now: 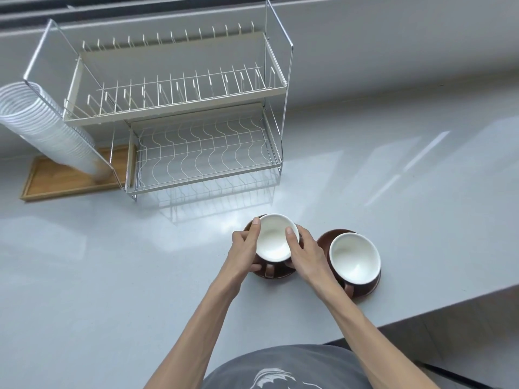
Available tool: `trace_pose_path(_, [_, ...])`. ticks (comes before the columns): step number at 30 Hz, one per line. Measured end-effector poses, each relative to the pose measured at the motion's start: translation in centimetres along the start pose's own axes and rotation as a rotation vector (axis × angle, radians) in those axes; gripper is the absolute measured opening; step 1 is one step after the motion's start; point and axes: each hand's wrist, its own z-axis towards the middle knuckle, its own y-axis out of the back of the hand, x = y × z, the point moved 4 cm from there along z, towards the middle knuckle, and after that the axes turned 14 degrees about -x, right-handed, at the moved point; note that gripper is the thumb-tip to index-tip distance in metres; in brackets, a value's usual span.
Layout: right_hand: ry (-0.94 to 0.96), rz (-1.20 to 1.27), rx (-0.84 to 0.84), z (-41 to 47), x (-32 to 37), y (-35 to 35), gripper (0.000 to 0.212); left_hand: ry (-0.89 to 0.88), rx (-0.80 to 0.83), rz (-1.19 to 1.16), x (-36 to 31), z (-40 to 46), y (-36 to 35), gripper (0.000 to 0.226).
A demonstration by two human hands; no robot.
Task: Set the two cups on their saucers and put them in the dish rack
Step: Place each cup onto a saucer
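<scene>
Grey tabletop (84, 276) carries both cups on saucers, near the dish rack's (179, 113) front. Your left hand (245, 248) and right hand (304, 252) clasp the nearer cup (273, 238) on its saucer (276, 272) with curled fingers (292, 234). Next, likely lift this pair into the rack's lower tier; the second cup (354, 257) waits beside.

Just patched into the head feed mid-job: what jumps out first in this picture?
Both hands, left hand and right hand, close around a brown cup with white inside on its brown saucer, near the counter's front edge. To its right a second cup sits on its saucer, untouched. Behind them stands a two-tier wire dish rack with nothing on its tiers, and a leaning stack of clear plastic cups at far left.
</scene>
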Motion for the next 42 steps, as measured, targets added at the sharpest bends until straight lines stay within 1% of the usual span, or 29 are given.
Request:
trace_pose_path(6, [0.03,-0.025,0.017,-0.2,0.2,0.0,0.058,-0.011,-0.003,0.029,0.4,0.1,0.5,0.048])
trace_pose_path(8, [0.029,-0.06,0.013,-0.1,0.2,0.2,0.053,-0.026,-0.002,0.038,0.4,0.1,0.7,0.047])
trace_pose_path(10, [0.063,-0.138,-0.008,0.0,0.4,0.5,0.045,-0.057,-0.003,0.096,0.4,0.2,1.1,0.048])
trace_pose_path(12, [0.138,-0.307,-0.08,0.0,0.9,1.0,0.041,-0.157,-0.039,0.289,0.3,0.6,1.8,0.046])
trace_pose_path(14, [0.205,-0.472,-0.177,-0.2,1.5,1.5,0.038,-0.304,-0.151,0.569,-0.3,1.1,2.5,0.045])
trace_pose_path(15, [0.207,-0.489,-0.203,-0.4,1.7,1.6,0.036,-0.368,-0.216,0.672,-0.7,1.3,2.8,0.045])
trace_pose_path(17, [0.176,-0.44,-0.204,-0.5,1.5,1.4,0.039,-0.443,-0.292,0.73,-1.4,1.7,3.0,0.043])
trace_pose_path(19, [0.122,-0.361,-0.158,-0.2,0.9,0.9,0.047,-0.458,-0.29,0.684,-1.7,2.3,3.0,0.042])
trace_pose_path(21, [0.063,-0.283,-0.118,0.1,0.4,0.4,0.051,-0.425,-0.225,0.618,-1.7,2.9,2.8,0.047])
trace_pose_path(24, [0.016,-0.21,-0.08,0.4,0.2,0.0,0.046,-0.338,-0.102,0.528,-1.4,3.6,2.2,0.058])
trace_pose_path(27, [0.009,-0.209,-0.083,0.6,0.4,0.0,0.034,-0.221,0.005,0.404,-0.7,3.9,1.9,0.06])
trace_pose_path(29, [0.018,-0.21,-0.088,0.9,0.5,-0.1,0.026,-0.183,0.012,0.366,-0.3,4.3,2.2,0.061])
trace_pose_path(34, [0.064,-0.188,-0.05,1.9,1.9,-0.3,0.036,-0.104,0.04,0.281,0.3,5.1,2.8,0.066])
trace_pose_path(36, [0.087,-0.192,-0.023,2.5,2.4,-0.6,0.037,-0.09,0.029,0.256,0.3,5.3,3.0,0.06])
trace_pose_path(39, [0.089,-0.178,0.013,3.2,3.3,-1.0,0.036,-0.086,0.002,0.22,-0.1,5.2,3.3,0.045])
trace_pose_path(42, [0.122,-0.159,0.042,3.8,5.0,-1.4,0.035,-0.084,-0.05,0.179,-0.9,5.3,4.2,0.037])
